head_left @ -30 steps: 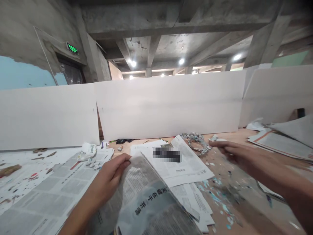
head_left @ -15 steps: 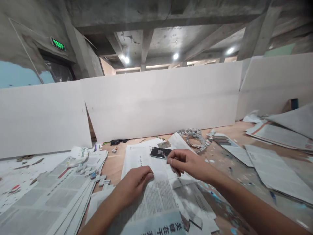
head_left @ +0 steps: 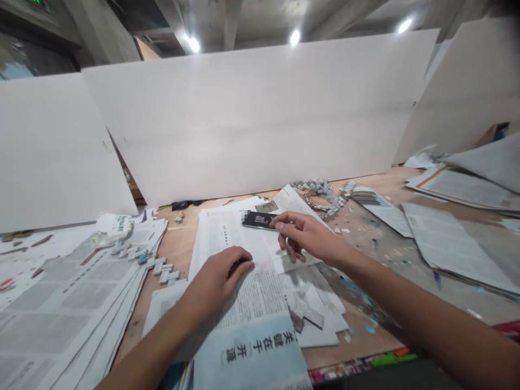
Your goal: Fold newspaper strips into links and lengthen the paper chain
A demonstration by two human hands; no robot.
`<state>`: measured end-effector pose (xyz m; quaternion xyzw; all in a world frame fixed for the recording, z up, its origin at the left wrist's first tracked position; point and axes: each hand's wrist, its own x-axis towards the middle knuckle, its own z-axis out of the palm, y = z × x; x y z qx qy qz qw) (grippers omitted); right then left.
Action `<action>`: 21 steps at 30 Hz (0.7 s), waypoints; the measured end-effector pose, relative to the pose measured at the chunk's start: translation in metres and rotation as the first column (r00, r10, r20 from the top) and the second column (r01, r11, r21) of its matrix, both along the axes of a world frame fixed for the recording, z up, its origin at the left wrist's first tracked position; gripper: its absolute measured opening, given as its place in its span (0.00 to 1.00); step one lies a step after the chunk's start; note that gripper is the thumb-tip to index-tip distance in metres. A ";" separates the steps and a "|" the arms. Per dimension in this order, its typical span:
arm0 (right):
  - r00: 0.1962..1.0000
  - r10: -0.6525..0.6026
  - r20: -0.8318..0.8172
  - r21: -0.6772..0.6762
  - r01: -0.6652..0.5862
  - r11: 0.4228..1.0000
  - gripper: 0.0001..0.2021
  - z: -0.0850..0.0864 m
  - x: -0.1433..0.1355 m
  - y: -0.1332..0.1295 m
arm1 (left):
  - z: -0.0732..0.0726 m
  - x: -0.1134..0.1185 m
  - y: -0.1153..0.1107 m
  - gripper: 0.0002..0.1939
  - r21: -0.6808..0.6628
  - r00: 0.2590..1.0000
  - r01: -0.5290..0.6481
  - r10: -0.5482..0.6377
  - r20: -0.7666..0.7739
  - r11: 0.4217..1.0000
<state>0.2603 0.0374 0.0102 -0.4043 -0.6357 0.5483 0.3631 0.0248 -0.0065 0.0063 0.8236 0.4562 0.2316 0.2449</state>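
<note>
A black phone (head_left: 258, 219) with a lit clock readout lies on printed newspaper sheets (head_left: 219, 227). My right hand (head_left: 298, 235) is over its right end, index finger stretched onto or just above the screen. The thumb and other fingers curl loosely, with nothing visible in them. My left hand (head_left: 225, 271) rests on the sheets nearer to me, thumb apart from the index finger; its other fingers are mostly hidden. Under the hands runs a page with a pale blue band (head_left: 260, 352) and large characters. Small folded paper strips (head_left: 311, 317) lie on papers at the right.
Left stands a newspaper stack (head_left: 81, 314) with a white plastic packet (head_left: 116, 227) and a folded-paper chain (head_left: 162, 271). A coiled paper chain (head_left: 325, 200) lies behind my right hand. More papers (head_left: 455, 249) spread rightward. White boards (head_left: 260, 124) wall off the back.
My view has tilted down, showing more of the table's front edge. My right index finger now reaches over the phone's right end. My left hand stays on the sheets.
</note>
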 end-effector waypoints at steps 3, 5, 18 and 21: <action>0.992 -0.002 0.127 0.074 -0.007 0.997 0.15 -0.001 0.000 -0.003 | 0.004 -0.001 0.000 0.10 0.012 1.000 -0.014 0.014 -0.003 1.000; 0.980 -0.027 0.197 0.077 0.012 0.997 0.14 -0.002 0.001 -0.004 | 0.006 -0.002 -0.001 0.10 0.016 1.000 -0.031 0.031 -0.004 0.999; 0.939 0.226 0.259 -0.051 -0.221 0.974 0.09 0.011 0.016 -0.003 | 0.006 -0.003 0.000 0.11 -0.047 0.997 -0.065 0.066 0.032 0.997; 0.916 0.131 0.378 0.077 -0.172 0.982 0.07 0.013 0.017 -0.003 | 0.007 -0.003 0.000 0.11 -0.056 0.997 -0.073 0.074 0.021 0.996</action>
